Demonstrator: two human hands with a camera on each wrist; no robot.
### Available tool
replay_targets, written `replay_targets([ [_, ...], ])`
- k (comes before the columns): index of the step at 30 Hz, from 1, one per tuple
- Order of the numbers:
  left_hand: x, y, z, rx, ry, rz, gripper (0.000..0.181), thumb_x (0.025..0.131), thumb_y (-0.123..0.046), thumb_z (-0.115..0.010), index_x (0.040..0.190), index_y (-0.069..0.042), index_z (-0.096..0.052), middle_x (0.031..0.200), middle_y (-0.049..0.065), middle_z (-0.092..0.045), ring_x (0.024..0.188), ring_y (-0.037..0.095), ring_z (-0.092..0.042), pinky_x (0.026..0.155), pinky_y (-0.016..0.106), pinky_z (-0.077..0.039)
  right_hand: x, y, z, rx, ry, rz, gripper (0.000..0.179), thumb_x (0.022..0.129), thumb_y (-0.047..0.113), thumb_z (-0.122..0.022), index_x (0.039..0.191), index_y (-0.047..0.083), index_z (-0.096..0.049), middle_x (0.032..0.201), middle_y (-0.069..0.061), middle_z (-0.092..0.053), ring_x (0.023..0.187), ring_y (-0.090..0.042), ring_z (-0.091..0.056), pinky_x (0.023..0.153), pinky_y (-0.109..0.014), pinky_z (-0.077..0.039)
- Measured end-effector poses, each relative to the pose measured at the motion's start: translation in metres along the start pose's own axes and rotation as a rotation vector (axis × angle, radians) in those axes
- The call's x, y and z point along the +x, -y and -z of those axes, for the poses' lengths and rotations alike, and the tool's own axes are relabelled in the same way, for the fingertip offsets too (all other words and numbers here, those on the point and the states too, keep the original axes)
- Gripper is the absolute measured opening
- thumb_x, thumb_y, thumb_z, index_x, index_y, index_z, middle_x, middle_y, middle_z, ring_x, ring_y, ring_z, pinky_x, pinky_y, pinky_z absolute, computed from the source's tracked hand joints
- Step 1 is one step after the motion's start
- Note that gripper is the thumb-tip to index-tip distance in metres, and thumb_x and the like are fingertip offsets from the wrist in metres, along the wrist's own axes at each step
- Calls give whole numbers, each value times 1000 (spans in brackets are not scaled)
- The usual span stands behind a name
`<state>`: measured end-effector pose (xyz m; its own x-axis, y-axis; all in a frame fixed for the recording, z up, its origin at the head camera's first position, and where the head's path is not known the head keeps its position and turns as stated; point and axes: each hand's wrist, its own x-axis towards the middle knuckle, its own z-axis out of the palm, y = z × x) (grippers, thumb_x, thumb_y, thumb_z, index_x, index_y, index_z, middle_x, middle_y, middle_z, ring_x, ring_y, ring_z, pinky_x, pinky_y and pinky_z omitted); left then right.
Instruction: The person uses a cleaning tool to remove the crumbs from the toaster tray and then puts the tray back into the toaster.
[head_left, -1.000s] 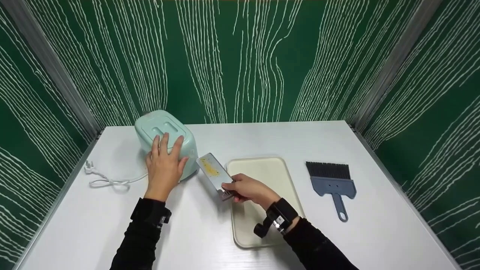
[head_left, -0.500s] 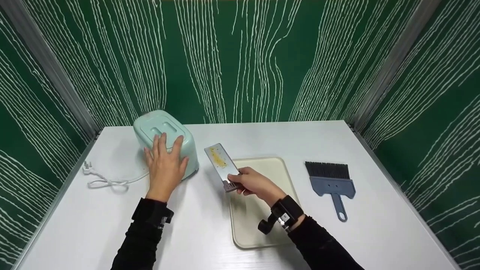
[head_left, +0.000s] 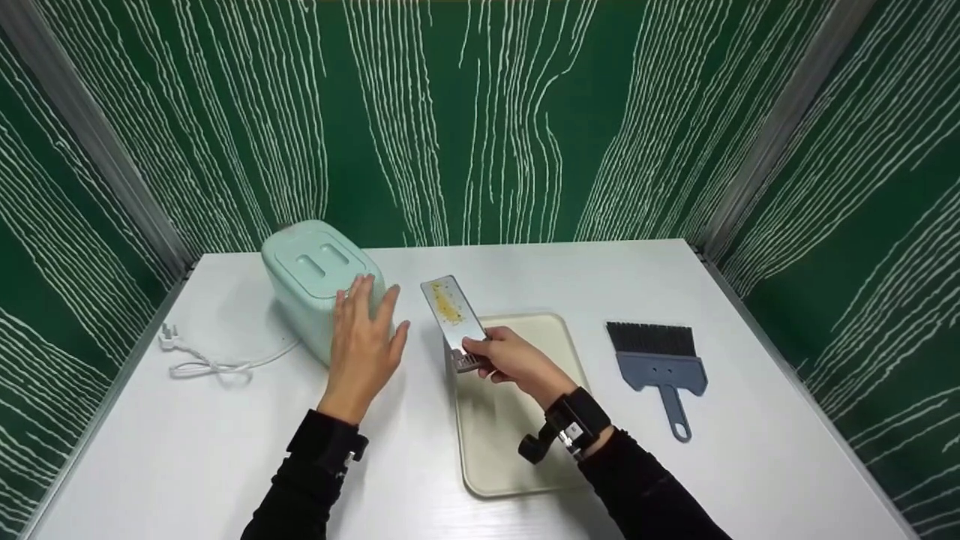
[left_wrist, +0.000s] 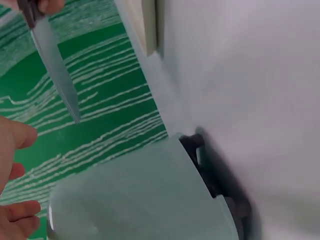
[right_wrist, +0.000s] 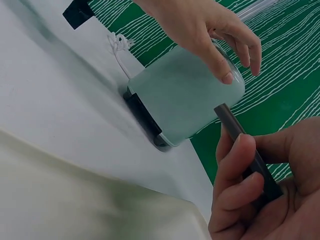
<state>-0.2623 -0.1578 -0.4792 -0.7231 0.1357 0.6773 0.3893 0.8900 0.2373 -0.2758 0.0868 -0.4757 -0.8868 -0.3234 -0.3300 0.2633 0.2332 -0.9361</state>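
Note:
My right hand (head_left: 517, 364) pinches the end of a crumb tray (head_left: 454, 307), thumb on top, above the left edge of a cream tray (head_left: 475, 465). Yellow crumbs lie on the crumb tray's metal surface. In the right wrist view the crumb tray's dark end (right_wrist: 231, 121) shows between the fingers. My left hand (head_left: 364, 356) is over the near right side of a mint-green toaster (head_left: 300, 300), fingers spread and holding nothing. A small gap appears between this hand and the toaster (right_wrist: 185, 95) in the right wrist view. The toaster's top has two recesses.
The toaster's white cord and plug (head_left: 217, 366) lie to its left on the white table (head_left: 420, 480). A blue brush (head_left: 665, 371) with black bristles lies right of the cream tray. Green walls with white lines (head_left: 510, 150) enclose the table.
My left hand has come off the toaster's top and shifted right and toward me. My right hand has carried the crumb tray rightward and farther away, over the cream tray's edge.

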Motion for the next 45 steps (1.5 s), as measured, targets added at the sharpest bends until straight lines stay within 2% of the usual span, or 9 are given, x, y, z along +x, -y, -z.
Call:
replay_targets([
  [3,-3,-10,-4,-49,55,21,52,102,-26,-74,147,-5,-59,153,29,-51,144,47,-51,121,60,-43,0,1,1,5,-20,4,36,109,28,-62,131,0,-63,83,4,-69,63,-5,-55,58,-21,-37],
  [6,-5,-20,-8,-169,143,95,54,105,-34,-70,150,-7,-56,146,24,-55,135,43,-58,114,56,-51,0,3,2,3,-37,13,37,109,29,-61,133,0,-63,84,3,-69,65,-7,-54,60,-22,-37],
  [14,-4,-37,-20,-600,356,375,48,113,-39,-55,150,-9,-53,122,21,-69,110,37,-71,93,50,-60,2,4,2,-6,-90,37,28,109,29,-62,120,4,-66,82,4,-64,71,-9,-53,62,-23,-39],
  [20,-3,-48,-33,-894,485,625,43,115,-42,-47,146,-12,-53,100,15,-69,88,27,-75,71,37,-65,2,4,-2,-10,-124,82,25,109,28,-61,113,4,-68,80,5,-59,76,-11,-49,64,-25,-34],
  [26,-4,-56,-46,-1130,557,783,48,116,-51,-38,141,-12,-51,108,20,-72,83,23,-74,70,38,-66,4,0,-8,-24,-177,114,30,108,31,-61,116,3,-70,87,4,-60,83,-14,-50,69,-27,-35],
  [30,-2,-65,-50,-1224,566,847,48,116,-51,-35,138,-10,-49,105,18,-72,78,20,-71,67,35,-65,6,-3,-12,0,-200,114,34,109,31,-60,122,1,-70,99,0,-66,94,-16,-57,80,-32,-43],
  [36,-1,-79,-56,-1299,501,907,50,116,-49,-38,142,-7,-46,101,15,-72,70,19,-73,60,32,-64,8,-7,-23,54,-233,128,33,109,25,-60,124,-3,-68,107,-7,-71,101,-19,-65,94,-33,-51],
  [41,0,-85,-61,-1256,407,918,53,116,-45,-43,152,-6,-46,125,21,-67,78,18,-73,63,33,-63,9,-9,-31,102,-251,123,34,111,24,-58,127,-5,-64,100,-7,-69,81,-14,-68,75,-25,-57],
  [45,-2,-87,-63,-1229,365,931,47,116,-41,-45,149,-9,-49,126,20,-67,79,18,-72,59,31,-61,7,-10,-36,105,-265,128,34,112,23,-55,128,-7,-62,95,-7,-66,70,-13,-65,63,-24,-56],
])
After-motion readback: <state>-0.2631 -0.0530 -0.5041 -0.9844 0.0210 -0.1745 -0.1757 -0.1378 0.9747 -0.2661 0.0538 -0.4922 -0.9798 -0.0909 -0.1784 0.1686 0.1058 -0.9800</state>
